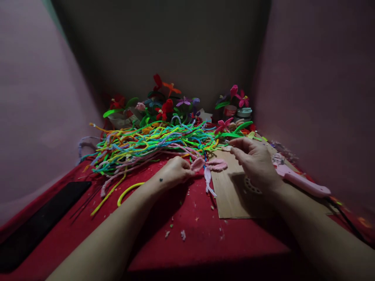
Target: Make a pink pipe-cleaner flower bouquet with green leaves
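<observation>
My left hand (pixel 175 171) is closed in a pinch on a pink pipe-cleaner flower piece (pixel 209 166), whose looped petals and pale stem lie at the edge of a brown cardboard sheet (pixel 231 195). My right hand (pixel 254 158) rests over the cardboard with its fingers curled, pinching a small pink petal piece (pixel 226 148) at the fingertips. Both hands sit just in front of a big heap of coloured pipe cleaners (pixel 152 144) on the red cloth (pixel 193 230).
A pink glue gun (pixel 301 182) lies on the cardboard at the right, its cord trailing back. Finished pipe-cleaner flowers (pixel 166 105) and small jars (pixel 243 113) stand at the back. A black flat object (pixel 43 222) lies at the left. Pink walls close both sides.
</observation>
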Demonstrator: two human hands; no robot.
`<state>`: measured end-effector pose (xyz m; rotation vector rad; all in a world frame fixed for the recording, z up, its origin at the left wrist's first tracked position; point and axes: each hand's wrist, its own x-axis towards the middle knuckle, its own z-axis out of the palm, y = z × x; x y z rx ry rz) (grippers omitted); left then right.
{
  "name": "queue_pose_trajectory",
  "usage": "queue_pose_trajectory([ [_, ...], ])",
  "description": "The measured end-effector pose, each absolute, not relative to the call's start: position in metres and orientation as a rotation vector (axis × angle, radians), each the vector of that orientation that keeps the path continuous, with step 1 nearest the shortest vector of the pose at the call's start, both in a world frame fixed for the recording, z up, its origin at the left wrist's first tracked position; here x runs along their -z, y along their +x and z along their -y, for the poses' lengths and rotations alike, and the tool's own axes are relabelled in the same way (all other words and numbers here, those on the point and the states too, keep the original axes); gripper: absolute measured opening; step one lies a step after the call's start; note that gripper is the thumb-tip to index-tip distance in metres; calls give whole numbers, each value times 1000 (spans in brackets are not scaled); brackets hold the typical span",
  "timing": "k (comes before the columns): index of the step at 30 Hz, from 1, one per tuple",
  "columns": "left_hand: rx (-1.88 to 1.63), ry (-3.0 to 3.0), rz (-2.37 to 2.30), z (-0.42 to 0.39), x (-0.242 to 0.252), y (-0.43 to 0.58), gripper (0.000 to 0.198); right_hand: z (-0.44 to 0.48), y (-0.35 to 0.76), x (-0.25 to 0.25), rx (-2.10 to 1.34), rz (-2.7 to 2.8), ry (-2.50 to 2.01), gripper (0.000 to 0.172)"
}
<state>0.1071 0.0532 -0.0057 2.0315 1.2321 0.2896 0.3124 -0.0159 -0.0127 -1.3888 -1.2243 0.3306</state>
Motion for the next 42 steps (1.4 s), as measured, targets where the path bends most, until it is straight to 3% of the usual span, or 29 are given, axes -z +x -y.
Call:
queue_pose_trajectory([
  [7,-179,2152,-1295,-56,5,104,11,2,319,32,-278,1679,-1658,22],
  [11,-253,2288,-1351,-59,4,102,22,0,318,33,-230,1819,-1689,30],
  [14,-395,2466,-1436,-56,3,103,29,0,315,32,-259,1826,-1667,25],
  [17,-596,2522,-1396,-50,4,105,21,0,313,33,-296,1820,-1652,10],
  [22,-710,2379,-1152,-42,3,114,16,3,319,31,-425,1659,-1711,28],
  [26,-659,2264,-1057,-35,-5,126,16,13,321,20,-332,1567,-1764,12],
  [28,-644,2232,-1000,-31,-8,130,18,19,317,15,-527,1515,-1644,1],
  [32,-514,2185,-853,-22,-4,135,20,27,302,12,-972,1409,-1262,6],
  [42,-345,1437,-898,-21,-12,133,29,30,294,4,-1173,1252,-1117,27],
])
